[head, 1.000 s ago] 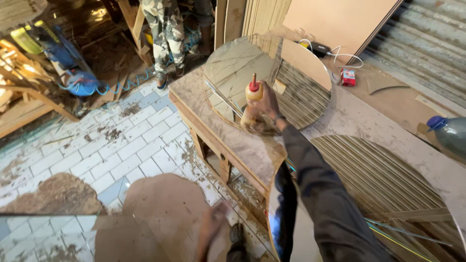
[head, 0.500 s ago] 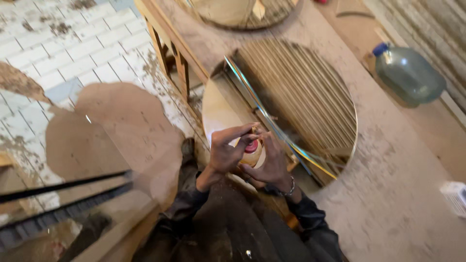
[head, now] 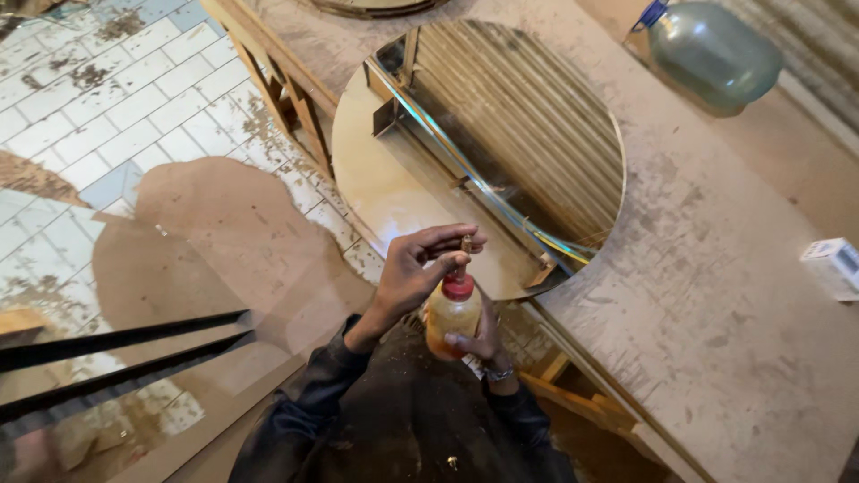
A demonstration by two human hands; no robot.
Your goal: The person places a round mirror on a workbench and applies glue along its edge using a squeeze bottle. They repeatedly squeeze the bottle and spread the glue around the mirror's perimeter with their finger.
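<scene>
Uncapping seems the step in hand: the left hand pinches the nozzle tip of the glue bottle; the right hand wraps its fingers round the base. Next, likely, a steady twist above the round mirror.

Small squeeze bottle of amber liquid with red cap, gripped low by right hand. Left hand above it, fingertips pinching the nozzle tip. Behind, round mirror flat on dusty workbench. Large greenish plastic jug at far corner; small white box at right edge.
</scene>
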